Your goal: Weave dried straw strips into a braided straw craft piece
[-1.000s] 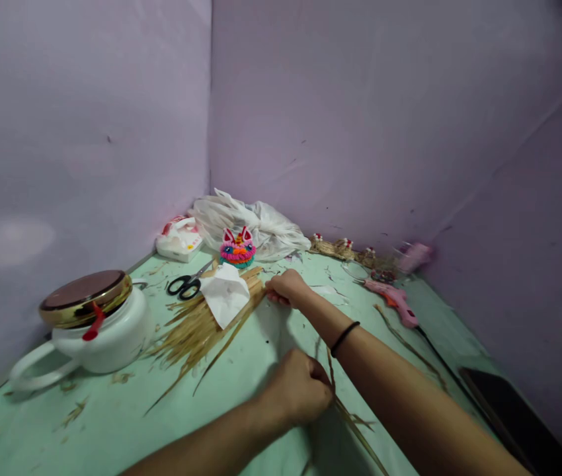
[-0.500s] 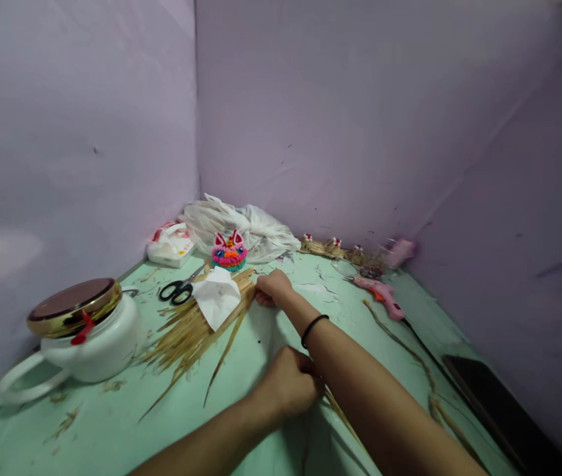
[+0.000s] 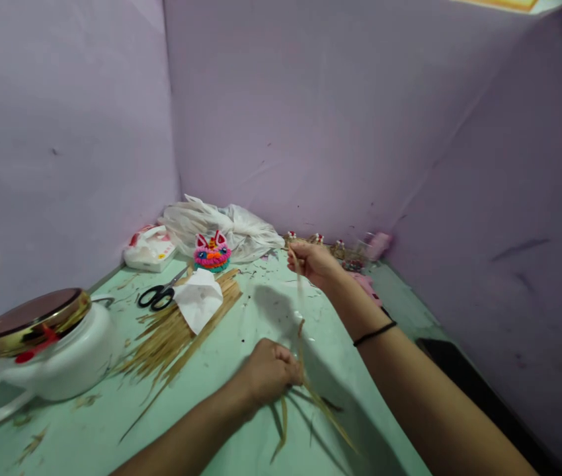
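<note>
Low in front of me, my left hand (image 3: 274, 371) is closed in a pinch around dry straw strands (image 3: 328, 413), whose loose ends fan out below the fingers. A short braided-looking tip stands up above that pinch. Higher up and farther off, my right hand (image 3: 315, 263), with a black band at the wrist, pinches a thin straw strip (image 3: 299, 281) that hangs down, blurred by motion. To the left lies a spread bundle of dry straw (image 3: 162, 354), with a white paper piece (image 3: 199, 301) on top and black-handled scissors (image 3: 157, 297) beside it.
A white mug (image 3: 63, 363) with a gold-rimmed lid stands at the left. Toward the back are a crocheted figure (image 3: 212, 252), a white plastic bag (image 3: 231, 228) and a small box (image 3: 149, 250). A pink glue gun (image 3: 366, 285) and a dark flat object (image 3: 474, 383) lie right.
My right hand has left the straw bundle, moving right and up with a strip in its fingers. The view has turned right, and the strands in my left hand now show.
</note>
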Action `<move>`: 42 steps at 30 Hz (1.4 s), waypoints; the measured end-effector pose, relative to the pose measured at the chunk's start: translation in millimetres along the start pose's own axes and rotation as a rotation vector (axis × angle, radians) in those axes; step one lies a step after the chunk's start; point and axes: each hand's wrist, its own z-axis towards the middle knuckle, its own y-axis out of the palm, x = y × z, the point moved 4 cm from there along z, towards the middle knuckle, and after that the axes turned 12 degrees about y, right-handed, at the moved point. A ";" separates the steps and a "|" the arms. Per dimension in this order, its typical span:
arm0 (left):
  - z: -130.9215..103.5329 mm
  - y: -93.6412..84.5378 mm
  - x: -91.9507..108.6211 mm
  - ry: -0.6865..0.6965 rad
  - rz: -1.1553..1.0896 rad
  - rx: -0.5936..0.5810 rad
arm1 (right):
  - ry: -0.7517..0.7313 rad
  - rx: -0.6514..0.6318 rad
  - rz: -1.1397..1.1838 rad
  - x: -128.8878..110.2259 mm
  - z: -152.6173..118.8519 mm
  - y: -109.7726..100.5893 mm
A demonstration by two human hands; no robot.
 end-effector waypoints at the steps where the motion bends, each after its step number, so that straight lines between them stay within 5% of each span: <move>1: 0.3 -2.3 2.0 0.000 -0.010 0.002 | 0.000 -0.020 0.015 -0.7 -9.0 -10.1; 6: 0.5 -12.7 11.9 0.013 -0.044 0.012 | 0.134 -0.147 -0.039 48.3 -63.0 -43.1; 10: -1.2 -9.7 13.9 0.038 -0.003 -0.023 | 0.231 -0.218 -0.073 107.3 -90.9 -46.4; 13: -2.9 -4.4 13.1 0.044 0.003 -0.050 | 0.237 -0.234 -0.112 130.0 -95.9 -43.0; 21: -3.7 -3.8 8.3 0.044 0.016 -0.078 | 0.134 -0.258 -0.189 127.8 -95.2 -42.3; 30: -3.1 -4.0 9.3 0.075 -0.015 -0.115 | 0.176 -0.384 -0.094 130.4 -99.3 -36.7; 42: -2.8 -5.0 7.1 0.078 -0.002 -0.116 | 0.133 -0.341 -0.162 128.0 -98.5 -40.0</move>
